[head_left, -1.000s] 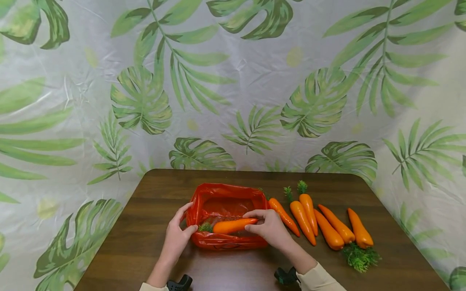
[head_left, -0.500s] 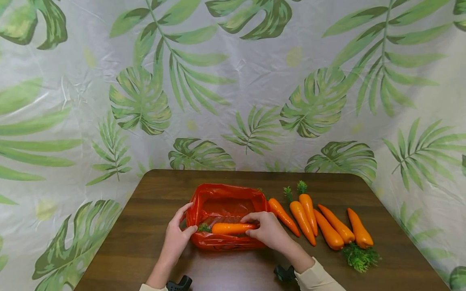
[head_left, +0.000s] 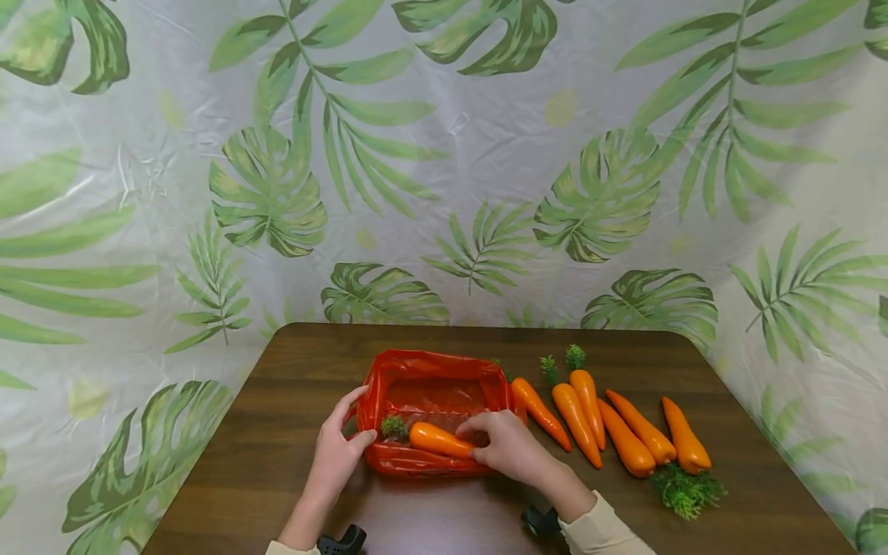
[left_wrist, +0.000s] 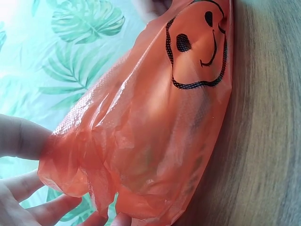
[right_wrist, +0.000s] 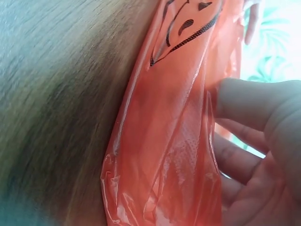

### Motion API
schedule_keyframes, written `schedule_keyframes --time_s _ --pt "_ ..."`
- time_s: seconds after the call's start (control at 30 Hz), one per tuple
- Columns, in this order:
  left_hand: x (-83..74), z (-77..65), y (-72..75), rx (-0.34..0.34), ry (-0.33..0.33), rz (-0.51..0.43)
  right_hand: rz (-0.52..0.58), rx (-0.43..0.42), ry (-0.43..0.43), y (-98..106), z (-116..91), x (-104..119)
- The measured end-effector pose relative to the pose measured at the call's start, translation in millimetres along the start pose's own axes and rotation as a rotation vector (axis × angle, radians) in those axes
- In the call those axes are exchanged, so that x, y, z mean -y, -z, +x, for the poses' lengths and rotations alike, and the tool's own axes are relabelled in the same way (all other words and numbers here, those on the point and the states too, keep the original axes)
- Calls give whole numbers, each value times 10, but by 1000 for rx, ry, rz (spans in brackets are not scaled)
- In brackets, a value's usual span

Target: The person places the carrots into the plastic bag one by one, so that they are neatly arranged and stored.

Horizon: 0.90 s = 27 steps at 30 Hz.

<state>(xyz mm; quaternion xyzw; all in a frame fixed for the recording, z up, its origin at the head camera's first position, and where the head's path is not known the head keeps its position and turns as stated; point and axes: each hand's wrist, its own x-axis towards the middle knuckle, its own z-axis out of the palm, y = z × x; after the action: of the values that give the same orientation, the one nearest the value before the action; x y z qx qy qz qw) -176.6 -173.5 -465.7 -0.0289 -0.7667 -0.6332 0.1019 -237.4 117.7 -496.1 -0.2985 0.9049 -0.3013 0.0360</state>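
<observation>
A red plastic bag stands with its mouth open on the table, and a printed smiling face shows on its side in both wrist views. My left hand holds the bag's left edge, thumb at the rim and fingers along the outside. In the mouth of the bag lies an orange carrot with a green leafy top to the left. My right hand reaches over the right side of the bag and pinches the carrot near its pointed end. The bag partly hides the right fingertips in the right wrist view.
Several carrots lie to the right of the bag; the nearest carrot is close to the bag's right side. Green tops stick out toward the front right. The dark wooden table ends before a leaf-patterned sheet.
My right hand has moved slightly left and down with the carrot, whose pointed end now tilts toward the front of the bag. The left hand stays put on the bag's edge.
</observation>
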Motion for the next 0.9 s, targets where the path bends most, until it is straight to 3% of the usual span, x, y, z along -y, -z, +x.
schedule_keyframes --time_s 0.43,0.67,0.9 --pt "37 8 -16 7 -21 13 -55 60 24 2 39 16" --pt "371 120 2 -4 -17 -3 -72 65 70 37 27 45" --pt "271 87 -6 -3 29 -8 -72 62 74 92 10 80"
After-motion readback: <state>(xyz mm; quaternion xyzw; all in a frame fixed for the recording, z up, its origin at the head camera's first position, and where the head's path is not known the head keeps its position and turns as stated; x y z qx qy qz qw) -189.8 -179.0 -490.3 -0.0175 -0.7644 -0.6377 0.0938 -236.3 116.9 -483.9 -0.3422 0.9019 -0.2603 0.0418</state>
